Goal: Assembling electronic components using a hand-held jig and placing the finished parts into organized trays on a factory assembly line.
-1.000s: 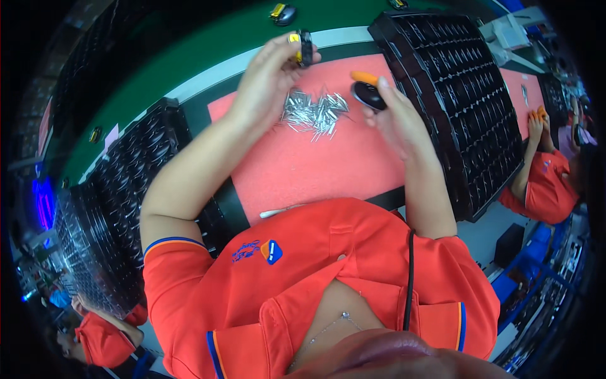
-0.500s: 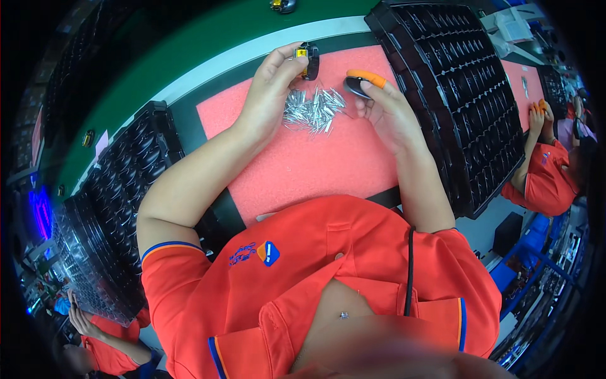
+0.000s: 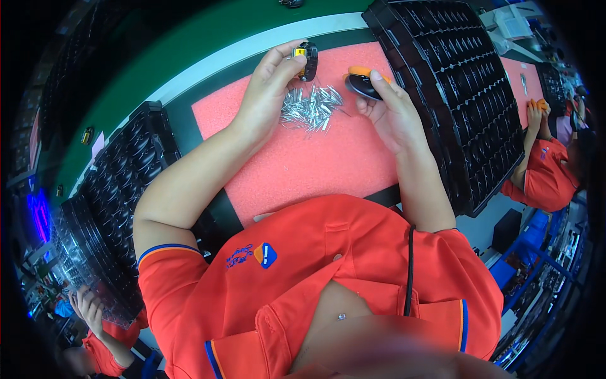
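My left hand (image 3: 273,79) grips a small black device (image 3: 309,62) with a yellow part on its side, thumb across the yellow. To the right, my right hand (image 3: 394,110) pinches a glossy black oval shell piece (image 3: 363,86) between thumb and fingers. Behind the shell shows an orange cover (image 3: 360,70), which looks like a finger cot on the index finger. The two pieces are apart. Below and between both hands, a loose pile of thin silvery metal pieces (image 3: 310,108) lies on a pink foam mat (image 3: 303,170).
A tall stack of black moulded trays (image 3: 464,95) stands close on the right, another tray stack (image 3: 136,151) on the left. Beyond the mat runs a green surface (image 3: 183,38) with a pale edge and a few small devices (image 3: 87,135). Co-workers (image 3: 549,170) sit on both sides.
The black shell in my right hand has tilted, showing more of its glossy face, and the orange cover is more hidden. My left hand has hardly moved. A device at the top has shifted right.
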Demonstrator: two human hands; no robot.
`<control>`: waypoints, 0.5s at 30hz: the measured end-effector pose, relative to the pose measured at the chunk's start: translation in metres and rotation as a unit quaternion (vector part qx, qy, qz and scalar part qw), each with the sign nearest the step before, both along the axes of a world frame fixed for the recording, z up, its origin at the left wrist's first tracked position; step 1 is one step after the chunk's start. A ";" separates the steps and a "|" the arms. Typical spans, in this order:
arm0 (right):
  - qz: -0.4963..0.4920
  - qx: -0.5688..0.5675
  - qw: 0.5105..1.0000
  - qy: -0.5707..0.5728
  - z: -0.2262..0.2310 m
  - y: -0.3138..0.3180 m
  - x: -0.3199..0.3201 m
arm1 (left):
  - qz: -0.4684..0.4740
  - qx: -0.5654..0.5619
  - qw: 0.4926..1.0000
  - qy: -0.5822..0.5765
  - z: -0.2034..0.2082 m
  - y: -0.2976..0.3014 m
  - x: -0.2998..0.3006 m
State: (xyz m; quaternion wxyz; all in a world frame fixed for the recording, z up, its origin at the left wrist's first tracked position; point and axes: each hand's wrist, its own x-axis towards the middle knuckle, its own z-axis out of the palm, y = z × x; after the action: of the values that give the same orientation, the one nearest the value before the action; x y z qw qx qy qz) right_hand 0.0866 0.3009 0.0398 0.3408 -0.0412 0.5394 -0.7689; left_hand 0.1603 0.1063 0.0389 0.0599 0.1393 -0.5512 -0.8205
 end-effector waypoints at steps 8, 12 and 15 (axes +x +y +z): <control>-0.023 0.048 0.995 0.084 0.006 -0.004 0.001 | -0.030 -0.034 0.999 0.006 0.002 0.000 0.001; -0.050 0.070 0.992 0.092 0.005 -0.006 0.000 | -0.035 -0.017 0.999 -0.001 0.001 0.003 0.001; -0.039 0.096 0.990 0.091 0.009 -0.009 0.001 | -0.037 0.001 0.999 0.006 -0.003 0.003 0.002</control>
State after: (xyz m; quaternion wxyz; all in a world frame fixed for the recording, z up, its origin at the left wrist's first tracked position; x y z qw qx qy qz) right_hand 0.0873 0.2919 0.0490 0.2622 -0.0569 0.6408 -0.7193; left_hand 0.1620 0.1097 0.0355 0.0324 0.1135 -0.5552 -0.8233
